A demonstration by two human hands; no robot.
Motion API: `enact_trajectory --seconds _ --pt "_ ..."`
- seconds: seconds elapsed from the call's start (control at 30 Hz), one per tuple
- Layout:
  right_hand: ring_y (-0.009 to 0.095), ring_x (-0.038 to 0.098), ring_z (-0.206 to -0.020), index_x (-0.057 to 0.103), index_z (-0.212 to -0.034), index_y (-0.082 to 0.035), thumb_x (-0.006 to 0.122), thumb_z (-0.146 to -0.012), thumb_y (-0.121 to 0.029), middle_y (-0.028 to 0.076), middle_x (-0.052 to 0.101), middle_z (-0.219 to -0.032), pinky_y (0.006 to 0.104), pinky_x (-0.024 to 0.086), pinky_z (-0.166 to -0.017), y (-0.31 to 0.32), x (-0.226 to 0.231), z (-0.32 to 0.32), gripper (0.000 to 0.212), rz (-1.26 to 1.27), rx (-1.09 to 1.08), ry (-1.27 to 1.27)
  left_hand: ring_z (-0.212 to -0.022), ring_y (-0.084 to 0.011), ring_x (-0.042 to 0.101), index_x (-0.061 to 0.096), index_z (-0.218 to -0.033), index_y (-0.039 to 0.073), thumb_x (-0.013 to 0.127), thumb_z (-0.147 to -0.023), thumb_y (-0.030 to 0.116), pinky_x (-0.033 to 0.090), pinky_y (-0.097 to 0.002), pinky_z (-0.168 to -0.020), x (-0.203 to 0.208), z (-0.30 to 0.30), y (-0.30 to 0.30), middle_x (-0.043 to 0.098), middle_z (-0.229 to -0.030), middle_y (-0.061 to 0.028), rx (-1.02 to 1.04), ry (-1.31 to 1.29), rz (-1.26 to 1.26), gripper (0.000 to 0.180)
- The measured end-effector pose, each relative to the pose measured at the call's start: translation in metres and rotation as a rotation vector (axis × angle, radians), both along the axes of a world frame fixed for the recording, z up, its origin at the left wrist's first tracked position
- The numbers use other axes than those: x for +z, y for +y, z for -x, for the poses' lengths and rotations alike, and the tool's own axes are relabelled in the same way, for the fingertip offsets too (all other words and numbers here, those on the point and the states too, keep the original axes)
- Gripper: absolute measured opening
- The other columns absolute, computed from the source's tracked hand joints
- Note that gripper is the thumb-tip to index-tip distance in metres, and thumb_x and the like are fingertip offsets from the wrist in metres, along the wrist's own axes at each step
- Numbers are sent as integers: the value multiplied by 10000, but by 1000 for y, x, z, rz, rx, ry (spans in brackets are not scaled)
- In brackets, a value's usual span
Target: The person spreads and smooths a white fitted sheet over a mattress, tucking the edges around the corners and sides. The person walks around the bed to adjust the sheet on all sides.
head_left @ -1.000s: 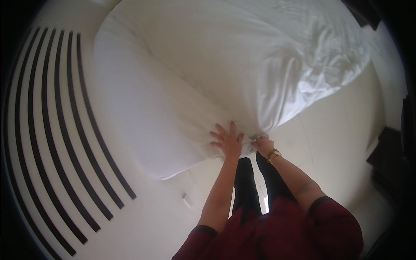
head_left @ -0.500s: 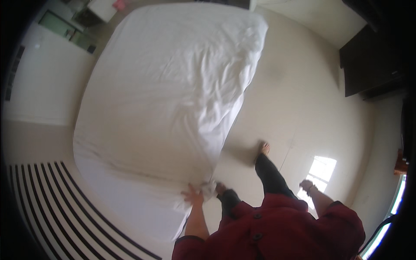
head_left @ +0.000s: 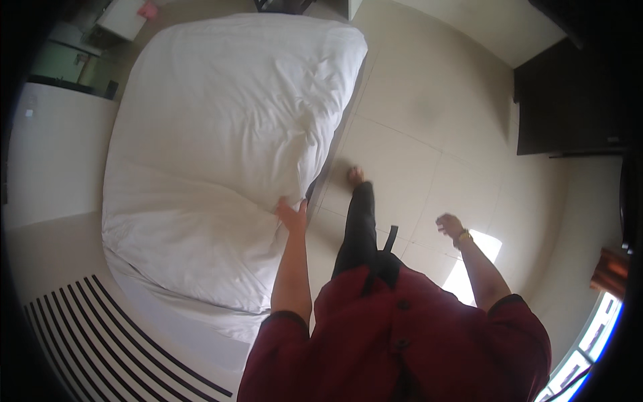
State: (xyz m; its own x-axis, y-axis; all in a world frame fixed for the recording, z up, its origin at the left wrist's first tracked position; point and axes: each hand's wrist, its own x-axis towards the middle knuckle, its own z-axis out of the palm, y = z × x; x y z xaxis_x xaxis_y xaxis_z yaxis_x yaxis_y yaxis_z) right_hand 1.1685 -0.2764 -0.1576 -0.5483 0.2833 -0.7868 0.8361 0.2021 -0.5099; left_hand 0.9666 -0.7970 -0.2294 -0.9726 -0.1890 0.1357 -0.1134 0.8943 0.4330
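Observation:
A large white duvet (head_left: 221,127) is spread over the bed, with creases across it and bunched folds along its right side. My left hand (head_left: 291,214) is at the right edge of the bed, fingers spread, against or just above the duvet; contact is hard to tell. Away from the bed, over the floor, my right hand (head_left: 450,226) hangs in the air with loosely bent fingers and nothing visible in it. A yellowish band (head_left: 463,236) circles that wrist. At the bed's near end, a paler white layer (head_left: 174,318) shows below the duvet's rumpled edge.
Pale tiled floor (head_left: 415,154) runs along the bed's right side, where my foot (head_left: 357,175) is. A dark cabinet (head_left: 569,100) stands at the far right. Dark stripes (head_left: 127,335) line the surface at the near left. A window (head_left: 589,342) is at the lower right.
My left hand has moved farther up the bed's right edge from the near corner. My right hand has also shifted forward. The near part of the duvet looks puffier and more rumpled.

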Motion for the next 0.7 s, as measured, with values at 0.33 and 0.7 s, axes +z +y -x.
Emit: enact_trajectory --seconds 0.33,0.7 --pt "126 604 -717 605 -945 -70 530 -895 -448 14 639 -881 265 482 -607 -71 -55 403 388 186 -84 39 -876 -429 540 551 -982 -24 566 -855 140 428 -489 -740 64 65 120 567 -918 -253 120 -344 -265 208" --pt "146 571 -497 619 -831 -20 529 -883 -445 58 588 -647 287 474 -492 -20 -31 536 438 -140 186 127 -718 -325 564 533 -921 22 683 -811 353 415 -441 -531 61 113 158 584 -836 -155 850 -419 -581 380"
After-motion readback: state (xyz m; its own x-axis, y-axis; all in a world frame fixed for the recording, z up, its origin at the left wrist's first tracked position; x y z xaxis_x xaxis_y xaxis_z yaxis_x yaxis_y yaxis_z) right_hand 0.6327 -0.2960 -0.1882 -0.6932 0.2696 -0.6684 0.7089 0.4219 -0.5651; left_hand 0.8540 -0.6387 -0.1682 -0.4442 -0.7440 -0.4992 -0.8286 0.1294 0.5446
